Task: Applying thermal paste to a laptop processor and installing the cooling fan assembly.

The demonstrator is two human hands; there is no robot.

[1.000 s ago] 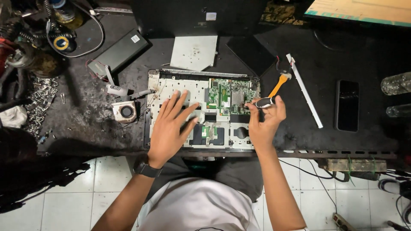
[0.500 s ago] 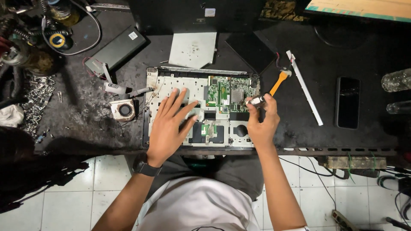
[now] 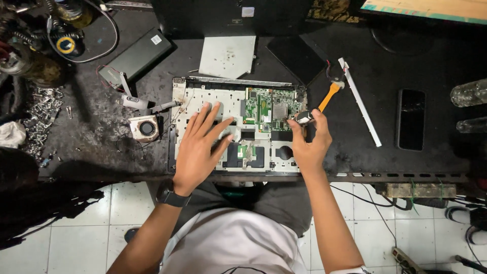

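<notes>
- Right now your left hand lies flat and fully open, fingers spread, on the silver metal chassis of the one opened laptop; it grips nothing.
- Your right hand is curled shut around a screwdriver with an orange plastic handle, at the laptop's right edge just beside the green circuit board.
- One laptop sits at the near edge of the dark, scuffed workbench, directly in front of you.
- One small round cooling fan in a pale square frame rests just left of the laptop.
- One flat black rectangular battery pack lies farther back on the left.
- One thin grey metal plate lies behind the laptop.
- One long narrow white strip lies at a slant to the right of the screwdriver.
- One black glossy phone lies face up farther right.
- Two clear plastic bottles lie on their sides at the right edge.
- A heap of small shiny screws, too many to count, lies on the left.
</notes>
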